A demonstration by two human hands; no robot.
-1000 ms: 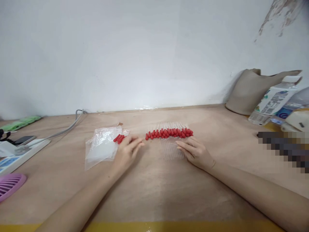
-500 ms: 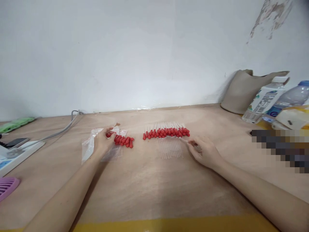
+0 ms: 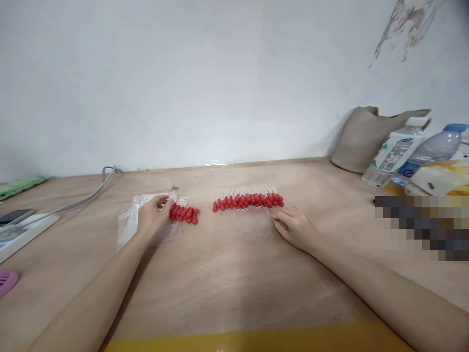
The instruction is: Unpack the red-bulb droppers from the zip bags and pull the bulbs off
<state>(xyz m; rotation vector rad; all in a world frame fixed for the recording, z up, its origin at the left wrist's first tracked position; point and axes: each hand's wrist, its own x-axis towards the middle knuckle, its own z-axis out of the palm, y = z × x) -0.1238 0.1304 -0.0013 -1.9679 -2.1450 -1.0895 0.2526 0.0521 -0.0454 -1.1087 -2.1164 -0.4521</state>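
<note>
My left hand [image 3: 152, 215] has curled fingers at the left end of a cluster of red rubber bulbs [image 3: 188, 214]. Whatever lies between its thumb and forefinger is too small to make out. Under the cluster and the hand are clear zip bags [image 3: 126, 227]. In the middle a row of glass droppers with red bulbs [image 3: 252, 200] lies with its thin tips toward the wall. Just in front of them rest loose clear glass tubes [image 3: 252, 227], side by side. My right hand [image 3: 295, 227], fingers pinched, grips a thin glass tube [image 3: 270, 211] at the row's right end.
On the right stand a beige container [image 3: 355, 142], a labelled bottle [image 3: 394, 151] and a blue-capped bottle [image 3: 436, 146]. A grey cable [image 3: 88, 195], a power strip [image 3: 31, 234], a phone [image 3: 16, 216] and a pink plastic item [image 3: 7, 282] lie left. A white wall [image 3: 220, 88] closes the back.
My right hand has moved a little left, nearer the loose tubes, with the glass tube. My left fingers have shifted slightly by the red bulbs. The whole view has slid a bit leftward.
</note>
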